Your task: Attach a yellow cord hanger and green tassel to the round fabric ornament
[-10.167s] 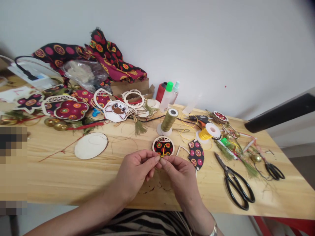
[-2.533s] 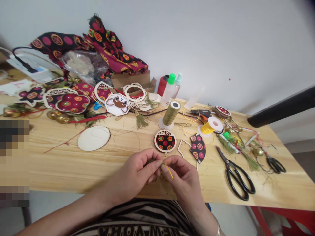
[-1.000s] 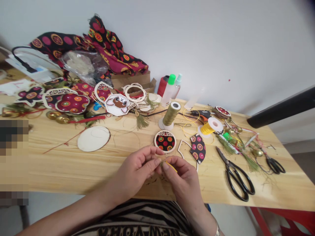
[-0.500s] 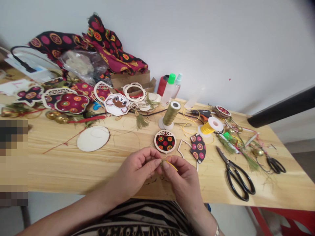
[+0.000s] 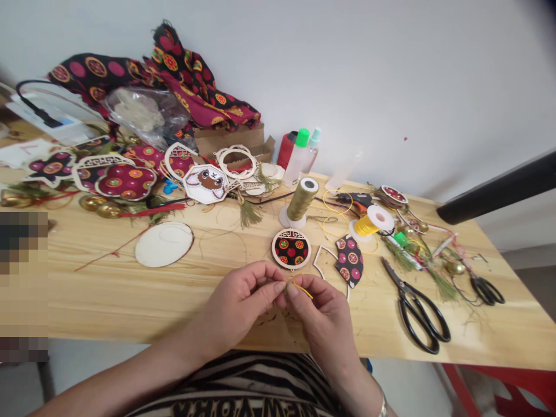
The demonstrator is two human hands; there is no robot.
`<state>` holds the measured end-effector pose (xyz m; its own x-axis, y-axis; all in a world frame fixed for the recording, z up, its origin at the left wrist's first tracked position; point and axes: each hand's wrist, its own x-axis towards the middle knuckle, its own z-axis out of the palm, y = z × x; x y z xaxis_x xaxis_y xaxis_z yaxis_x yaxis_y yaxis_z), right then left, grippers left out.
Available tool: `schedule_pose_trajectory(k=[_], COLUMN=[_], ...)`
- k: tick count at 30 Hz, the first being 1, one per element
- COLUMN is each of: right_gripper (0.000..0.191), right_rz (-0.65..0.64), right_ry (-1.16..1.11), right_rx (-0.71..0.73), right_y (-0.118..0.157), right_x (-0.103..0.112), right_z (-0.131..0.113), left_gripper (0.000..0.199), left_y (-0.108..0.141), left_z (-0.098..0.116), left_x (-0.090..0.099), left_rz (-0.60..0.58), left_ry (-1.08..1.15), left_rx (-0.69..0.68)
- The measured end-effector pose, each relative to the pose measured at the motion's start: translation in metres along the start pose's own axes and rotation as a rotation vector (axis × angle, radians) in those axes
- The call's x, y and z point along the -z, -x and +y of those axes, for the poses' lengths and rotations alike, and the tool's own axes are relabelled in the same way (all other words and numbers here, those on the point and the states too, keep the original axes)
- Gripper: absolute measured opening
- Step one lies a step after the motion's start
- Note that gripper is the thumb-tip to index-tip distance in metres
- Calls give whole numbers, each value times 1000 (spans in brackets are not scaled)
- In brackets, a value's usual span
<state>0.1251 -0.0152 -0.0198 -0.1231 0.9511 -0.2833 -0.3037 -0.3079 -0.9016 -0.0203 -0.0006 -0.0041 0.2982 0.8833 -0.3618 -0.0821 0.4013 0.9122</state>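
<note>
Here, a round patterned ornament lies flat just past the fingertips, with a tall green spool behind it. A fan-shaped cloth piece, a yellow spool and big black scissors sit to the right. The right hand pinches a yellow cord low over the front of the bench. The left hand is curled nearly closed beside it; I cannot tell what it holds. The bench is pale wood, along a light wall.

The yellow cord looks smooth, the table wooden.
</note>
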Motion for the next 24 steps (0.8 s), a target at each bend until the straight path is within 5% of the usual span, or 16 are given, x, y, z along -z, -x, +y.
schedule_pose_trajectory(k=[24], right_gripper=[14], right_rz=[-3], right_ry=[-11], right_rx=[-1], right_y=[0], right_x=[-1], right_z=[-3], left_gripper=[10], left_y=[0], left_z=[4], left_x=[0], left_rz=[30], left_ry=[-59], left_rx=[-6])
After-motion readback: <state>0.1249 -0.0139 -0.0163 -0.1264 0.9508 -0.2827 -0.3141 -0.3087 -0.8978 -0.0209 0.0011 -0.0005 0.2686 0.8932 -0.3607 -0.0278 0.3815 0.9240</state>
